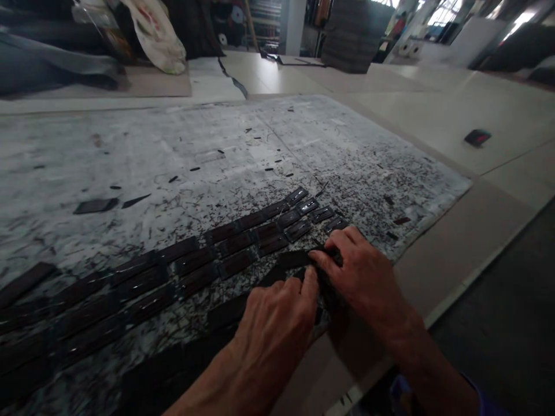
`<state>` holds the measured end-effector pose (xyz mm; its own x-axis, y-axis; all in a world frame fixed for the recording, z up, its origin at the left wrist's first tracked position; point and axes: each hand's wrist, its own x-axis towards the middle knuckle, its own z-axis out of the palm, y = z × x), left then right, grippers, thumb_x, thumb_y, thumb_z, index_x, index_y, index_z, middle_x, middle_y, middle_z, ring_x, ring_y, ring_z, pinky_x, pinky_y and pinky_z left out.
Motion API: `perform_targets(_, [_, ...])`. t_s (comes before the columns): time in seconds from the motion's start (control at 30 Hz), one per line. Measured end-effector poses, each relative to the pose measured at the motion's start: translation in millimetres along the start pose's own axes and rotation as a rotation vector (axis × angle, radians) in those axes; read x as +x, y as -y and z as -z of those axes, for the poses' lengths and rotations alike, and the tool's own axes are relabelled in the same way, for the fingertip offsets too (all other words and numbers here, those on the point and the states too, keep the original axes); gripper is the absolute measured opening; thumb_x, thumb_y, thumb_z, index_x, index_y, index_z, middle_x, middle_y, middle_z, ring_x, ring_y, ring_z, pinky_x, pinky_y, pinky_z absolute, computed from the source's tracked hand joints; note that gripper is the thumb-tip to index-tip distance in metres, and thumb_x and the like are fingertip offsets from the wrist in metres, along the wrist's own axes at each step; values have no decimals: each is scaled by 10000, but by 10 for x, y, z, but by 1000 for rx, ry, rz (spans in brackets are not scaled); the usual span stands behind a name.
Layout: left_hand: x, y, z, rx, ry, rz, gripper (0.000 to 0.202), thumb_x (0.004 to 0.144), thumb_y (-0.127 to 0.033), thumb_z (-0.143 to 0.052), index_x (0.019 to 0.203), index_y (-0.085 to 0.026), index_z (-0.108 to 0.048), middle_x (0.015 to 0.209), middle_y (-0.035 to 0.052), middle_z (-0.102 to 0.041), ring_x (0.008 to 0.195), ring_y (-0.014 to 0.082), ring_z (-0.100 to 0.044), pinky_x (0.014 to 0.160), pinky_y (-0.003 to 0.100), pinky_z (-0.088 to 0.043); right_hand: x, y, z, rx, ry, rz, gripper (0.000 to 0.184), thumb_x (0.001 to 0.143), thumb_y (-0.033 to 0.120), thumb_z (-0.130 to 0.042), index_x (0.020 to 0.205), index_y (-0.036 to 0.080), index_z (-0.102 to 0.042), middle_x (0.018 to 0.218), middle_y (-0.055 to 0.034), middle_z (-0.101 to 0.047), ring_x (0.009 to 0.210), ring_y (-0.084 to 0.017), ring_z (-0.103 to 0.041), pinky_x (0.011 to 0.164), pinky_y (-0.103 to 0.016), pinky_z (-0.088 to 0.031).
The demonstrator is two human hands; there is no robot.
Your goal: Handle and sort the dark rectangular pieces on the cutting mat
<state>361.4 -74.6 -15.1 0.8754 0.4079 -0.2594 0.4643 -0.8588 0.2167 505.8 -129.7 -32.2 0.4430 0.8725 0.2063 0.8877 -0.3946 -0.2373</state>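
Note:
At the near edge of the debris-strewn sheet, both hands work over a black flat strip (295, 258). My right hand (364, 268) is closed, its thumb and forefinger pinching the strip's right end. My left hand (277, 312) rests just to the left, forefinger stretched against the strip, other fingers curled and partly hidden; it appears to hold the strip down. More black pieces (228, 312) lie by and under the left wrist. Beyond the hands run rows of small dark rectangular pieces in shiny clear covers (234, 244), laid out side by side.
A pale worn sheet (143, 138) covers the table, scattered with dark slivers and offcuts (96, 205). A small dark object (477, 137) lies on the bare table at right. Behind stand a plastic bottle (102, 23), a whitish cloth bundle (156, 34) and a dark stack (353, 37).

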Motion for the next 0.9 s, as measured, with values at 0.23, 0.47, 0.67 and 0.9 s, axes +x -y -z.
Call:
perform_targets(0.23, [3, -25, 43, -1, 22, 29, 551, 809, -35, -349, 1333, -199, -397, 927, 55, -670, 817, 234, -648, 678, 351, -512, 39, 51, 5, -31, 3, -77, 185, 820, 399, -578, 789, 221, -540, 840, -15, -560, 640, -156, -569, 503, -259, -354])
perform_targets(0.47, [-3, 41, 45, -88, -46, -2, 445, 766, -55, -403, 1173, -203, -509, 913, 35, -688, 815, 218, -661, 656, 309, -480, 16, 22, 24, 59, 8, -89, 140, 858, 340, -548, 799, 214, -553, 854, -17, -574, 722, -157, -584, 587, -248, -381])
perform_targets(0.67, [13, 71, 53, -122, -94, 42, 630, 726, -48, -427, 1325, -235, -380, 989, 29, -699, 841, 199, -669, 669, 278, -475, -18, -11, 44, 94, 24, -65, 87, 868, 269, -525, 824, 211, -572, 879, -23, -582, 764, -155, -595, 635, -251, -412])
perform_targets(0.9, [36, -20, 67, 28, -9, 80, 626, 772, -45, -378, 1366, -244, -367, 987, 55, -691, 834, 222, -665, 690, 322, -493, -14, -97, 4, 173, 23, -40, 33, 826, 240, -568, 842, 212, -576, 885, -17, -582, 793, -160, -605, 684, -265, -444])
